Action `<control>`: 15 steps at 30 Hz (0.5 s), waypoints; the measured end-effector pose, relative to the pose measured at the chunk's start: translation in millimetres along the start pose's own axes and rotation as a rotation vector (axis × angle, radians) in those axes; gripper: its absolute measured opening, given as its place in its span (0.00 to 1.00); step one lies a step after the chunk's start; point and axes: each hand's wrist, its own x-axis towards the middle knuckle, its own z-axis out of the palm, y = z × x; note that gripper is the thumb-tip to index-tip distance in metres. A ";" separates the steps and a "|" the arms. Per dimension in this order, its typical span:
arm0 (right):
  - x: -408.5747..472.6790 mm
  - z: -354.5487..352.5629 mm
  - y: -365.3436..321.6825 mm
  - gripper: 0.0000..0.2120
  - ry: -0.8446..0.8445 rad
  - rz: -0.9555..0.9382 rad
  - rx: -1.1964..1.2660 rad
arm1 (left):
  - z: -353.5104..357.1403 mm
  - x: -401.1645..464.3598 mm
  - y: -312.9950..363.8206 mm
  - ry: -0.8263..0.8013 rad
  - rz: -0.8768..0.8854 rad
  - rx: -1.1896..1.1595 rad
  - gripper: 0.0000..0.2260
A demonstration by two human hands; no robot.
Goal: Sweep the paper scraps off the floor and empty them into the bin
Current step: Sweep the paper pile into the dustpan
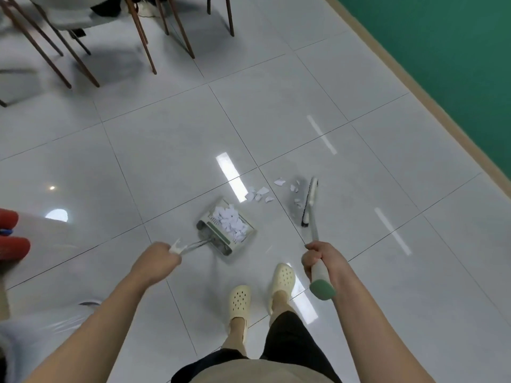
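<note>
Hands of a standing person, seen from above. The left hand (159, 259) is curled round the upper end of the dustpan handle (190, 246), a thin rod that slopes down to the dustpan (225, 230) resting on the tiled floor (166, 150). The pan holds a heap of white paper scraps (231, 222). The right hand (322, 261) grips the broom handle (318, 275) just above its green end cap (322, 290); the shaft runs forward and down to the broom head (311, 201), which meets the floor to the right of the pan, apart from it. Loose paper scraps (261, 193) lie on the floor between the pan's open mouth and the broom head, some just beside the bristles. Two cream clogs (282, 277) stand below the broom. Wooden chair legs (143, 37) occupy the upper left; a green wall (456, 64) borders the floor at right.
</note>
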 end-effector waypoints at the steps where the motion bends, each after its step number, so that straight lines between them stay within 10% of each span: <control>1: 6.0 -1.8 -10.0 0.09 0.066 -0.049 -0.107 | -0.2 8.3 18.4 0.016 0.021 0.052 0.12; 15: 145.1 19.5 -140.8 0.06 0.211 -0.130 -1.007 | 13.5 128.1 231.6 0.059 0.051 0.007 0.10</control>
